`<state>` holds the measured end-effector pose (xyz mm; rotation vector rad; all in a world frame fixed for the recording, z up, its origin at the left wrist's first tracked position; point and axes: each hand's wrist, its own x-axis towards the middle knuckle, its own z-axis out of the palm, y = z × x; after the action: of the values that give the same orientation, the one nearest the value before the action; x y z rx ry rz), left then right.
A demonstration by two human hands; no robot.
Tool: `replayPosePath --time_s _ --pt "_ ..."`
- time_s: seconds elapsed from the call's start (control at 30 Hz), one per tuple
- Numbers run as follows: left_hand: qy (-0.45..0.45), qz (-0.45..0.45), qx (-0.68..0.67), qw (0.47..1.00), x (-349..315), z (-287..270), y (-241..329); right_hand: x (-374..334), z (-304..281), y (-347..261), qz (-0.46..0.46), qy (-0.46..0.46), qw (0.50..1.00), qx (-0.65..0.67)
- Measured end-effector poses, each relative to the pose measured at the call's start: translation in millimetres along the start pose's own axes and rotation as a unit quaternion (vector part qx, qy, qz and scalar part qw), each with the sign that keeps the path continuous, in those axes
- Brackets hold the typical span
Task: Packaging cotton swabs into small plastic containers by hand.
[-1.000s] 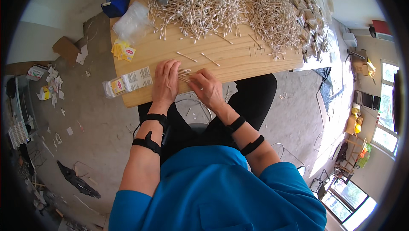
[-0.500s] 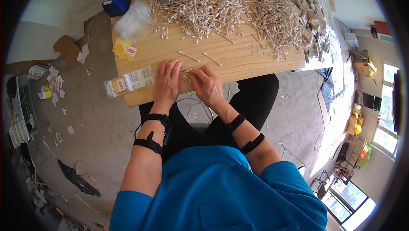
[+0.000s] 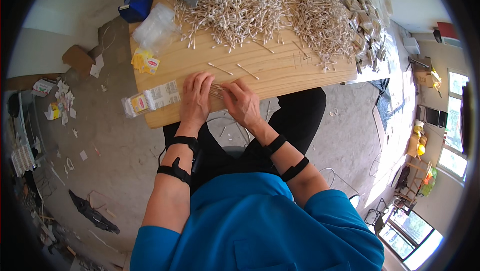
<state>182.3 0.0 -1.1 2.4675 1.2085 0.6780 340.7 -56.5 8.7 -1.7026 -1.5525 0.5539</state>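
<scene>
Item: small bundle of cotton swabs (image 3: 217, 91), thin pale sticks with white tips, lying near the front edge of the wooden table (image 3: 280, 73), directly between the two hands.

Handling, as judged: very light; the sticks are stiff for their size but would snap or bend under a hard pinch; the tips are soft. Loose sticks roll and scatter easily, so the bundle is best taken across its middle, fingers on both sides, with ends kept level.

Left hand (image 3: 196, 98): palm down, flat on the table, fingers stretched forward and close together, their tips resting on the bundle's left part. It presses rather than encloses; no closed grasp shows.

Right hand (image 3: 243, 103): palm down, turned inward, thumb and forefinger narrowed onto the right end of the bundle. How many sticks sit in the pinch cannot be told.

Arms: both forearms rise from the lower edge, each wearing two black bands (image 3: 176, 171), wrists converging over the table edge.

Beyond the grip: two single swabs (image 3: 220, 68) just ahead of the fingers; further ahead, a large loose heap of swabs (image 3: 260, 11).

Left of the grip: a flat printed packet (image 3: 150, 100) overhanging the table edge; a clear plastic bag (image 3: 155, 26) ahead of it.
</scene>
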Motion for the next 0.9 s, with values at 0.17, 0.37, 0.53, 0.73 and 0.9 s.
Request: replayPosePath --time_s 0.17,0.37,0.53,0.73,0.9 --pt "0.014 0.002 0.006 1.0 0.4 3.3 -1.7 24.5 3.6 2.8 0.02 0.08 0.997 -0.011" --pt "0.016 0.02 0.02 0.999 4.5 4.5 4.0 25.7 3.2 13.6 0.021 -0.018 0.995 -0.094" --pt "-0.013 0.004 0.012 1.0 -1.8 2.5 -2.8 16.6 -17.0 4.0 0.087 0.167 0.976 -0.107" --pt "-0.009 0.007 0.01 1.0 0.6 -0.1 1.6 48.4 -6.1 14.7 0.052 0.012 0.994 -0.098" --pt "0.004 0.008 0.007 1.0 -1.0 3.9 2.0 97.5 9.9 20.7 0.113 0.104 0.979 -0.136"
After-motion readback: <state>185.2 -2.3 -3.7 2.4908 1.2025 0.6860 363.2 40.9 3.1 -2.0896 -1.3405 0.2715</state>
